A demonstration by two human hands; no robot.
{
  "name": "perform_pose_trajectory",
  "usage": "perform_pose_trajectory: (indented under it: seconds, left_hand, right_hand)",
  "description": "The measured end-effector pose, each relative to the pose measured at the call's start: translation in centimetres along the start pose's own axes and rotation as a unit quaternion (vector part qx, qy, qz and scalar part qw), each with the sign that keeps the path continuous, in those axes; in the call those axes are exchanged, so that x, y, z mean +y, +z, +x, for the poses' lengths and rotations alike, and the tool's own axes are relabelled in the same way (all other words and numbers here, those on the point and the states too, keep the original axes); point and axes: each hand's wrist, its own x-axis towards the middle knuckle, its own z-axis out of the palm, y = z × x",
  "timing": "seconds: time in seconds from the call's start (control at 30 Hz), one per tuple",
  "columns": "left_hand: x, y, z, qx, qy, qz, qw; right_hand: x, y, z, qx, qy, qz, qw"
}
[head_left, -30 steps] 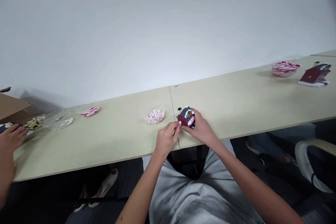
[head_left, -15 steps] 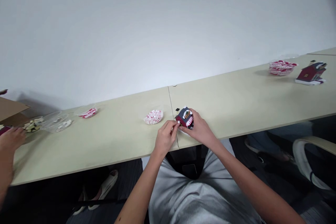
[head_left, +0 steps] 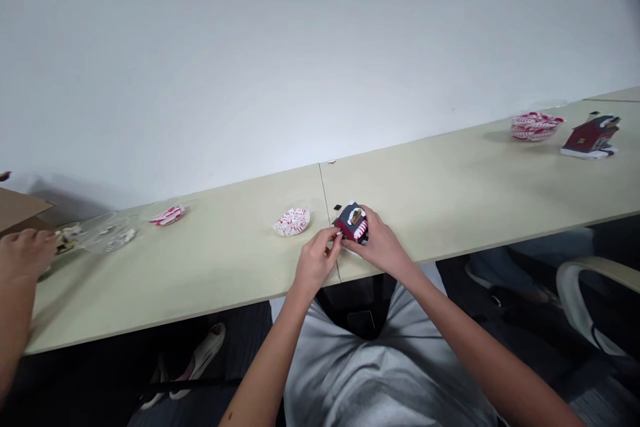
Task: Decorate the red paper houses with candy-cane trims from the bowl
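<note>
A small toy house [head_left: 349, 219] with dark red walls, a grey roof with white snow-like trim and a red-and-white striped piece stands at the table's front edge. My right hand [head_left: 381, 244] wraps round its right side, fingers on the roof and thumb low at the front. On the left, my left hand [head_left: 318, 255] pinches a tiny white piece [head_left: 339, 233] against the red wall. The piece is too small to name, and my fingers partly cover it. Just beyond the house lies a small black piece [head_left: 337, 207].
Left of the house sits a clear bag of striped pieces [head_left: 292, 221]; another striped bag [head_left: 168, 215] lies farther left. A co-worker's hand [head_left: 27, 253] is beside a cardboard box [head_left: 20, 207] and clear bags [head_left: 107, 233]. Far right are a striped-piece bag [head_left: 536, 127] and a second toy house [head_left: 591, 138].
My hands stay at the house; the white piece shows less between my left fingertips and the wall. The co-worker's hand at the far left has shifted right and up slightly.
</note>
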Motion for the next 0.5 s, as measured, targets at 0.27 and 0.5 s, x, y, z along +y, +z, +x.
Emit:
perform_pose_trajectory:
  seconds: [0.27, 0.5]
  left_hand:
    - [-0.05, -0.16, 0.07, -0.009, 0.02, 0.009, 1.0]
    - [0.16, -0.17, 0.28, 0.003, 0.019, 0.005, 1.0]
  right_hand:
    - [-0.1, -0.06, -0.03, -0.001, -0.003, -0.001, 1.0]
    - [0.04, -0.05, -0.12, -0.001, -0.007, 0.002, 1.0]
